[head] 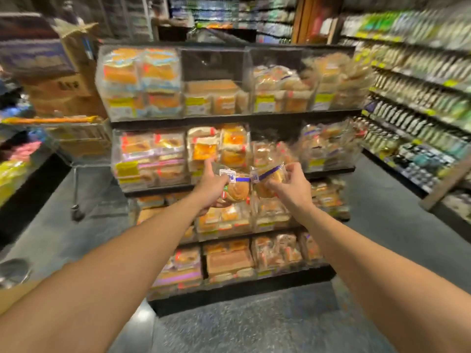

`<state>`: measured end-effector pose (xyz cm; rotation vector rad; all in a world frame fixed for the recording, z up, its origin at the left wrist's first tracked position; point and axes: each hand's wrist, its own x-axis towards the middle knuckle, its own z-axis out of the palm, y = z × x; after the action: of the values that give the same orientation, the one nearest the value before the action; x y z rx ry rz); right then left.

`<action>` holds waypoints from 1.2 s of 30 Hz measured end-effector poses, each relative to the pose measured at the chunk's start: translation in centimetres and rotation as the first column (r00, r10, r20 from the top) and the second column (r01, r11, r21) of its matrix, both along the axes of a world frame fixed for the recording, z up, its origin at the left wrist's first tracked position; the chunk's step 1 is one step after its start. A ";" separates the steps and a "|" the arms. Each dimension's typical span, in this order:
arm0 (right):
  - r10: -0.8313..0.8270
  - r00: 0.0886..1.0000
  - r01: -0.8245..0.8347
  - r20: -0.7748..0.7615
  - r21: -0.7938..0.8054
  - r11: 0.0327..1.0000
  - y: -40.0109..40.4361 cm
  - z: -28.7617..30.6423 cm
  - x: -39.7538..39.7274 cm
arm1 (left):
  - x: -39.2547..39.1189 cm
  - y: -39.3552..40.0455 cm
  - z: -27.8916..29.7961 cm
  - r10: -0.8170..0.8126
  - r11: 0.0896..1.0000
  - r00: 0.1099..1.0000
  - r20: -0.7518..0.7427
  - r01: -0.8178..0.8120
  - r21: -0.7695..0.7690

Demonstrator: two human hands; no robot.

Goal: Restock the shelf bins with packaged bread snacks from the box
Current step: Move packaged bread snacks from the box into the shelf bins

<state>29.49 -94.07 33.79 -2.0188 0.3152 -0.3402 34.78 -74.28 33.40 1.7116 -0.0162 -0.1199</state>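
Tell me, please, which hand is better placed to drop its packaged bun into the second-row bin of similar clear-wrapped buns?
Probably the right hand: its blue-striped clear bun packet sits directly before that clear acrylic bin. The left hand is nearer the neighbouring bin.

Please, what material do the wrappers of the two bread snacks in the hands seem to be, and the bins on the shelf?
Round bread snack in the left hand's grip and the one in the right hand: thin clear plastic film, apparently glossy; the bread shows through, with printed blue bands. Clear shelf bins: probably rigid acrylic or similar plastic; contents visible, fronts reflect light. Blur leaves this uncertain.
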 end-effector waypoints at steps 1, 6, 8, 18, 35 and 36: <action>-0.023 1.000 0.024 0.014 -0.018 1.000 -1.4 0.5 1.2 | 1.7 -1.6 0.7 -0.001 1.000 0.999 0.049 0.000 0.028; -0.091 0.985 0.100 0.149 -0.056 0.993 -6.5 3.0 8.6 | 11.5 -7.2 3.6 -0.017 0.996 0.982 0.186 0.001 0.089; -0.116 0.966 0.144 0.231 -0.108 0.984 -8.2 4.5 12.2 | 15.7 -8.8 5.1 -0.037 0.993 0.974 0.224 0.011 0.114; -0.339 0.887 0.391 0.314 -0.120 0.913 -16.8 13.0 30.6 | 34.6 -18.4 13.7 0.003 1.000 0.976 0.218 -0.002 -0.005; -0.292 0.905 0.407 0.309 -0.433 0.804 -26.6 14.0 53.6 | 48.8 -27.6 14.3 0.255 0.948 0.959 0.126 -0.222 -0.230; -0.297 0.913 0.395 0.278 -0.429 0.812 -26.6 13.9 54.4 | 49.2 -27.7 14.1 0.260 0.945 0.959 0.114 -0.228 -0.236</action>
<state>83.91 -120.65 47.70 -2.3817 0.5186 -0.9255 83.94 -101.98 47.52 1.4835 0.0742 0.1857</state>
